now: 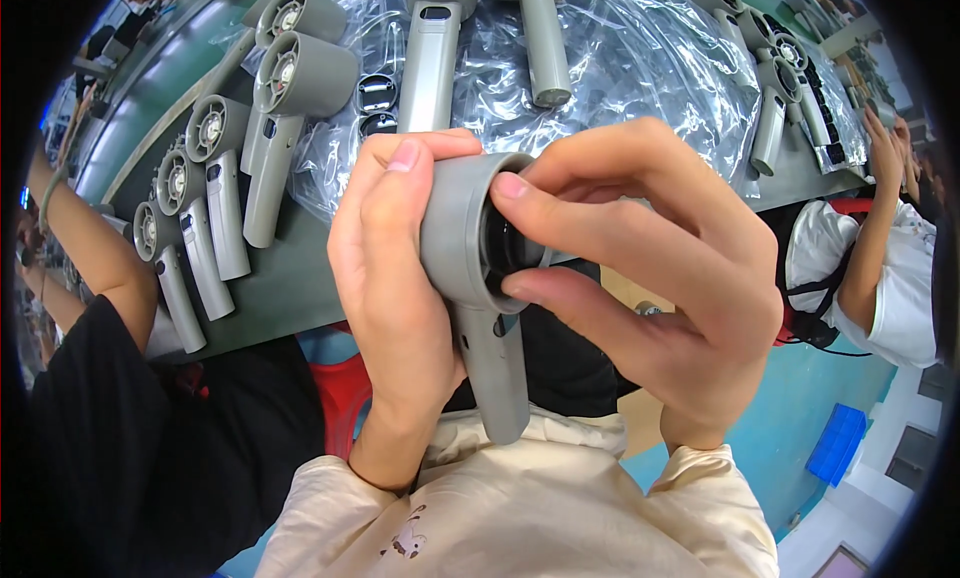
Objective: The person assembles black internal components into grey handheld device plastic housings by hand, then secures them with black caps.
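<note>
My left hand (385, 268) is wrapped around the round head of a grey handheld fan (452, 223), held above my lap. Its handle (492, 388) points down toward me, and the open side of the head faces right. Inside that opening sits a black round part (506, 240). My right hand (680, 248) is closed on this black part, with fingertips at the upper rim and the thumb at the lower rim. Its far side is hidden by the fingers. Just beyond my left hand, another grey fan (430, 68) lies on clear plastic.
Several grey fans (265, 173) lie in a row on the green table at left, more fans (775, 113) at right. Clear plastic bags (640, 78) and black rings (377, 93) lie ahead. Co-workers sit at both sides, one arm (95, 228) near on the left. A blue bin (838, 445) stands at right.
</note>
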A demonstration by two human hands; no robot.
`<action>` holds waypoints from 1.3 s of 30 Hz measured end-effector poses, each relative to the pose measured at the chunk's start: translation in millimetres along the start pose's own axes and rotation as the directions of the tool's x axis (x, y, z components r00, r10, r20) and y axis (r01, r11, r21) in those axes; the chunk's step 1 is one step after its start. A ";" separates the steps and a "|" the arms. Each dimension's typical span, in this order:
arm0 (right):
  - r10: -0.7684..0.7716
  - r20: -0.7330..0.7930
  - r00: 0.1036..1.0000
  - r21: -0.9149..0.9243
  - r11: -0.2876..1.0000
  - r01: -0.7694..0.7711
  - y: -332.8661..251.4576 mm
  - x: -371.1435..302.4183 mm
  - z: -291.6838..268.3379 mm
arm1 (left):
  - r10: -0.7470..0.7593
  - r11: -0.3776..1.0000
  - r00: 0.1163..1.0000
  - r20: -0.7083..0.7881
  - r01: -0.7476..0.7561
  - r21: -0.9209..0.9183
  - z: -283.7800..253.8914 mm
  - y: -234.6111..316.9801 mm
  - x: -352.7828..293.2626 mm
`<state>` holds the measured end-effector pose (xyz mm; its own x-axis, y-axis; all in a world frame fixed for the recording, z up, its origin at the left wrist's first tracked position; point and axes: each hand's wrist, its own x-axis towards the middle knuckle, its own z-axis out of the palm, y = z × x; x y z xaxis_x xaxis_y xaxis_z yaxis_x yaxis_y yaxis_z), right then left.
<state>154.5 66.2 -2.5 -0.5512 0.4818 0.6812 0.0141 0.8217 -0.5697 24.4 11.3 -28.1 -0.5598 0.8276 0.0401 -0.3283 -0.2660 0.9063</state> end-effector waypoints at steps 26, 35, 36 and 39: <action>0.013 0.016 1.000 0.011 1.000 -0.013 -0.4 2.1 -6.6 | -0.068 0.997 0.998 0.017 0.068 -0.031 4.7 -0.4 -0.7; 0.113 -0.076 0.991 0.161 0.982 -0.099 0.3 12.1 -4.1 | -0.367 0.772 0.921 0.130 0.379 -0.511 5.7 -1.9 -0.8; 0.214 -0.200 0.956 0.160 0.970 -0.184 -0.6 6.2 -4.2 | -0.326 0.720 0.911 0.251 0.411 -0.559 4.9 -3.6 -0.7; 0.231 -0.148 0.962 0.159 0.965 -0.207 5.2 -1.2 -11.9 | -0.333 0.729 0.877 0.346 0.473 -0.495 0.2 -4.4 4.2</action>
<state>165.2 73.5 -0.8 -0.4036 0.6980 0.5915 -0.0050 0.6449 -0.7643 23.6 16.0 -31.8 -0.1182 0.9855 -0.1215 -0.8803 -0.0474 0.4721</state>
